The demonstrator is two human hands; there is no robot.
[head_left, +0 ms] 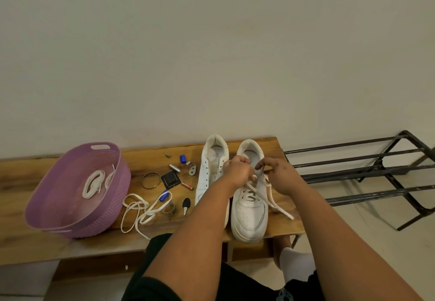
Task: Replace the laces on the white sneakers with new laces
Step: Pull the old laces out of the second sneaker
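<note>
Two white sneakers stand side by side on the wooden table [23, 183], toes toward me. The left sneaker [208, 176] has bare eyelets. The right sneaker [249, 209] carries a cream lace [273, 197] crossed through its lower eyelets, with loose ends trailing off to the right. My left hand [237, 171] pinches the lace over the upper eyelets. My right hand [280, 176] pinches the lace on the shoe's right side. A loose white lace [138, 211] lies on the table left of the shoes. More coiled laces [93, 183] lie in the purple basket [77, 220].
Small items lie scattered between basket and shoes: a bangle [151, 180], a black square piece [170, 179], batteries [187, 185], blue caps [183, 159], a key [186, 204]. A black metal rack [376, 171] stands to the right of the table. A wall rises behind.
</note>
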